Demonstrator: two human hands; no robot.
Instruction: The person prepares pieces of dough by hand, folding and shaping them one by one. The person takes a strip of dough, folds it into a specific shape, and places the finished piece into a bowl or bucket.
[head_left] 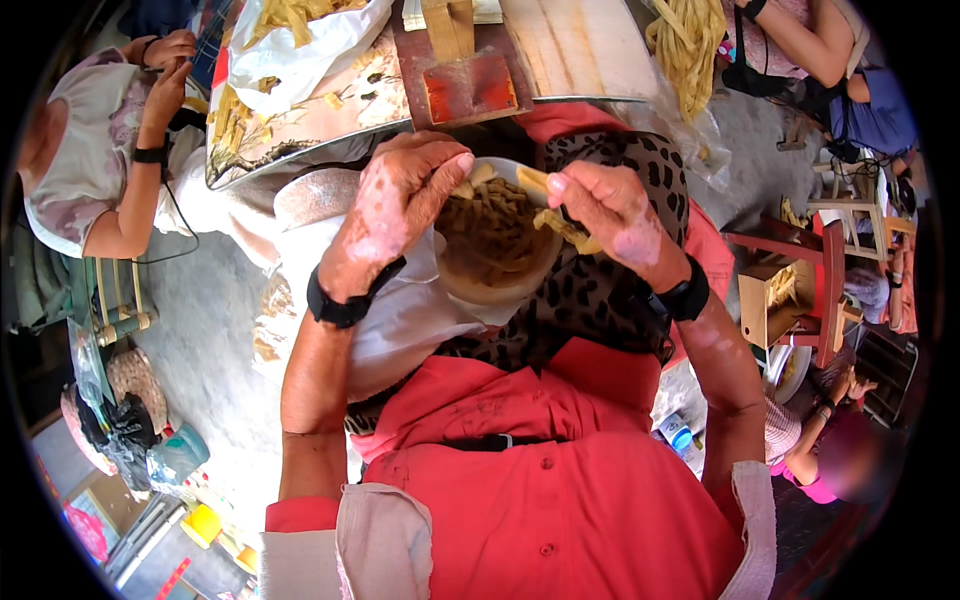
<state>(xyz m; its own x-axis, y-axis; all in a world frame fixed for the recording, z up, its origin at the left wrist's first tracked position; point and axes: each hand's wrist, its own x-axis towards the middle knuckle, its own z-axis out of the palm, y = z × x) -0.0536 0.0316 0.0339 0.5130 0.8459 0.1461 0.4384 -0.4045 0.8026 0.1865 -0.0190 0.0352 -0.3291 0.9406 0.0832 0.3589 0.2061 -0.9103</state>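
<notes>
A pale round bowl [500, 270] sits in my lap, holding many brown and yellowish short pieces [485, 218]. My left hand [398, 200] is curled at the bowl's upper left rim, thumb against fingers, beside some pale pieces; what it grips is unclear. My right hand [610, 210] is closed on yellowish dried strips [535, 182] over the bowl's right side. White cloth or plastic [390, 330] lies left of the bowl, and leopard-print fabric [640, 155] lies under and right of it.
A board [585, 45] ahead bears a wooden block tool [470, 88] and a white bag [295, 55] of strips. A strip bundle [680, 50] hangs at right. Co-workers sit left [70, 170], upper right [800, 40] and lower right [800, 450], near red wooden furniture [830, 290].
</notes>
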